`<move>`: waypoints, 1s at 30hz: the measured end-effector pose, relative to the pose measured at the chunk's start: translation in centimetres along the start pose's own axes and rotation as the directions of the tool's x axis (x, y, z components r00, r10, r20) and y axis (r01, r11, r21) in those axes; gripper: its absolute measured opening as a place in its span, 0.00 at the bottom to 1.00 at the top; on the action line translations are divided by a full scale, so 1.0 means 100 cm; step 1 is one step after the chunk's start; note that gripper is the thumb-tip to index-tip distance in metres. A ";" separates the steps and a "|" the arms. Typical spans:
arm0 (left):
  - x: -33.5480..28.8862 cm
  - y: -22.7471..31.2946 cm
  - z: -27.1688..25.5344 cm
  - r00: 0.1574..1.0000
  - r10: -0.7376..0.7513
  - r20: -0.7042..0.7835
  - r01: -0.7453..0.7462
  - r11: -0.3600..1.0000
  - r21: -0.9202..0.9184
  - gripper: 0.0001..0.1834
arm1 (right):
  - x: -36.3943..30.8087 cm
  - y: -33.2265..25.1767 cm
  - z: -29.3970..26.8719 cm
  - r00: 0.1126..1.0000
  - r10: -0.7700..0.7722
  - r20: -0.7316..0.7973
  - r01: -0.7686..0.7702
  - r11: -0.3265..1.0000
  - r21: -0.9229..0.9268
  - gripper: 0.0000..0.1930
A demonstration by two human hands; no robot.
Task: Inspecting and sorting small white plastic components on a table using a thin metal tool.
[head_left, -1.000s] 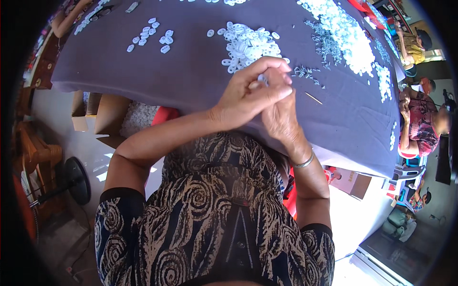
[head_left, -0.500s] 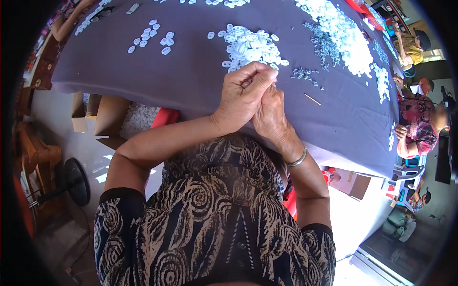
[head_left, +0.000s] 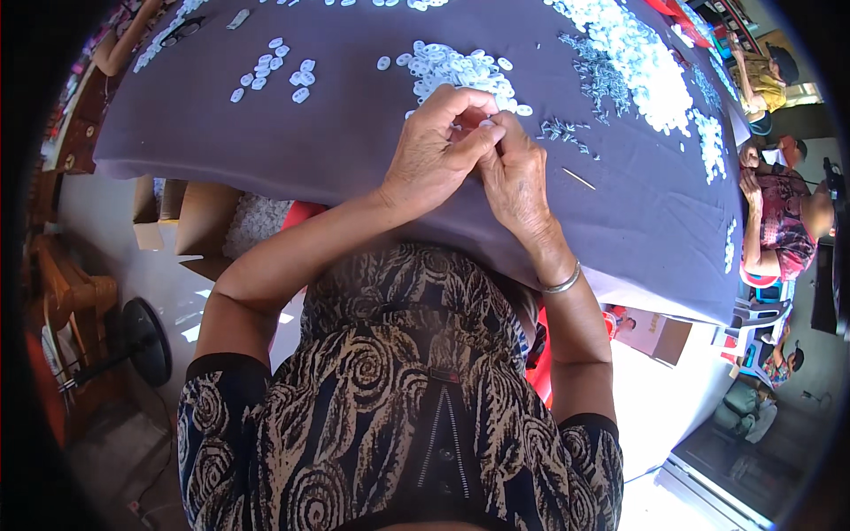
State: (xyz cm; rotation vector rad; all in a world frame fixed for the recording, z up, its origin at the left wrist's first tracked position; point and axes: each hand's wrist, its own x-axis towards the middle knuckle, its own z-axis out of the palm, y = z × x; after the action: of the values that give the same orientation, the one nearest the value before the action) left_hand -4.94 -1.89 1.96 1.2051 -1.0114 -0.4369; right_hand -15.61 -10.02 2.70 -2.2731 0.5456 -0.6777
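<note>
My left hand (head_left: 425,155) and my right hand (head_left: 518,181) meet above the dark tablecloth, fingers pinched together at the tips. Whatever they hold is small and mostly covered by the fingers. Just beyond them lies a pile of small white oval pieces with holes (head_left: 456,69), partly hidden by my hands. To the right of my right hand is a little heap of small dark metal pins or screws (head_left: 562,131). A thin pale stick (head_left: 579,179) rests nearer on the cloth.
Two loose groups of white pieces (head_left: 263,66) lie at left. A large white heap (head_left: 642,75) spreads at far right, beside more metal bits (head_left: 605,78). Cardboard boxes (head_left: 205,217) stand below the table's left edge. Several people sit along the right, one in a red patterned top (head_left: 784,208).
Both hands have moved slightly away from my body, and their fingers have shifted; the left hand's grip has opened into a looser pinch. The view has shifted a little.
</note>
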 end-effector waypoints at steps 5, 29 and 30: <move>0.004 0.001 -0.008 0.993 0.113 -0.016 -0.108 0.976 0.188 0.06 | 0.002 0.005 0.008 1.000 0.006 0.029 -0.015 0.951 0.310 0.12; 0.061 -0.048 -0.109 0.855 0.384 -0.349 -0.005 0.679 0.734 0.05 | 0.013 0.030 -0.026 0.960 -0.282 0.001 0.259 0.880 -0.398 0.09; 0.061 -0.048 -0.110 0.849 0.397 -0.348 -0.035 0.700 0.713 0.05 | 0.013 0.027 -0.029 0.975 -0.218 -0.045 0.192 0.926 -0.326 0.09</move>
State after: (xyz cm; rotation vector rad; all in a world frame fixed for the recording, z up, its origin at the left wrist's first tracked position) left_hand 8.39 -2.00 -0.10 1.7134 -0.8759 0.4941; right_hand -16.82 -14.01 2.96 -2.6434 0.4877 -0.8377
